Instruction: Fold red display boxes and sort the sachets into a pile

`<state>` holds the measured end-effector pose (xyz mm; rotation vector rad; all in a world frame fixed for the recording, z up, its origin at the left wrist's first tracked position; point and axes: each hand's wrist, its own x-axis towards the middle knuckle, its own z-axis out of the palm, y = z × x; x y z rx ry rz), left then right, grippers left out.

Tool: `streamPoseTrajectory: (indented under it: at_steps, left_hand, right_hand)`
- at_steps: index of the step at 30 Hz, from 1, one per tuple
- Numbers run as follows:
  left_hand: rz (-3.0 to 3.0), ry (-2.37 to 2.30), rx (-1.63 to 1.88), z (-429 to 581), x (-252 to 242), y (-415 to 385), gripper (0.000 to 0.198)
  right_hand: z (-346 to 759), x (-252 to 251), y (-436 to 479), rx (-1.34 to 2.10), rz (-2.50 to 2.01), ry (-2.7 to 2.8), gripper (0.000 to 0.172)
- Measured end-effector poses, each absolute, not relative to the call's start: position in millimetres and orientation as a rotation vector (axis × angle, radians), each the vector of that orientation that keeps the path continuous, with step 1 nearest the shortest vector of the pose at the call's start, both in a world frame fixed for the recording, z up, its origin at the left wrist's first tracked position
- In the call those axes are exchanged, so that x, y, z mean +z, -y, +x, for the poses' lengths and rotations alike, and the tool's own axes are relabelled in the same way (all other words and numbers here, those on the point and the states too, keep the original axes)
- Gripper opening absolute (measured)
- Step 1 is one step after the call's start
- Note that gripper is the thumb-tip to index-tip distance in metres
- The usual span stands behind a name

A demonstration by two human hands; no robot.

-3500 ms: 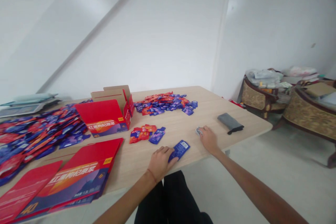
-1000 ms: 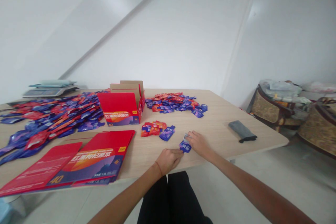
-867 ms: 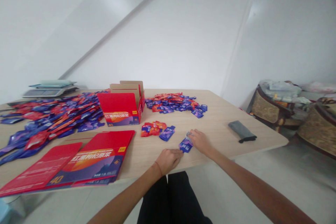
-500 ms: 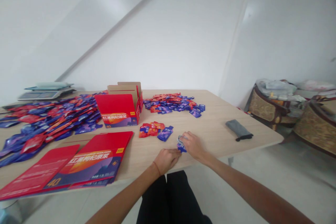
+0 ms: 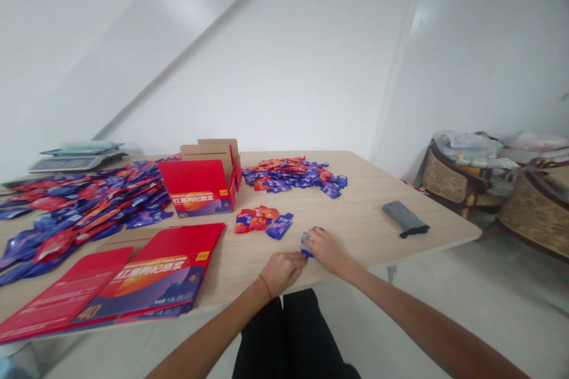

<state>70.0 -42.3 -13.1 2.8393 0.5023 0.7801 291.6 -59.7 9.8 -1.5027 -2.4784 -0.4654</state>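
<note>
Near the table's front edge, a blue sachet (image 5: 306, 254) lies mostly covered by my hands. My left hand (image 5: 284, 271) is closed, its fingertips gripping the sachet's near left end. My right hand (image 5: 328, 249) presses a light grey, cloth-like piece (image 5: 304, 243) over the sachet, fingers bent around it. A bit of blue peeks out beyond the right fingertips. Just past my hands lie another blue sachet (image 5: 280, 225) and a few red and blue ones (image 5: 256, 219).
An open red carton (image 5: 198, 183) stands behind a stack of flat red cartons (image 5: 151, 275). Large sachet heap (image 5: 95, 195) at left, smaller sachet heap (image 5: 291, 174) at the back. A folded grey cloth item (image 5: 405, 218) lies right. Scale (image 5: 77, 160) back left; armchairs (image 5: 448, 177) beyond the table.
My right hand and the grey piece have slid slightly over the sachet, covering more of its near part; blue now shows beyond the fingertips. My left hand has stayed in place.
</note>
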Motion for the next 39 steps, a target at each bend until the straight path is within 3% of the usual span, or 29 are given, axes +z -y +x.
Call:
streamPoseTrajectory:
  at_steps: [18, 28, 39]
  left_hand:
    - [2.835, -0.521, 0.807, 69.3, -18.0, 40.0, 0.030]
    - [2.828, -0.522, 0.830, 69.9, -14.2, 41.8, 0.031]
    - [2.673, -0.625, 0.786, 69.6, 2.2, 42.8, 0.033]
  right_hand:
    - [326.3, 19.6, 37.9, -0.425, -1.768, 2.380, 0.021]
    - [327.7, 22.5, 33.8, -0.386, -2.069, 2.006, 0.027]
    - [449.3, 11.5, 51.8, -0.364, -2.189, 1.700, 0.028]
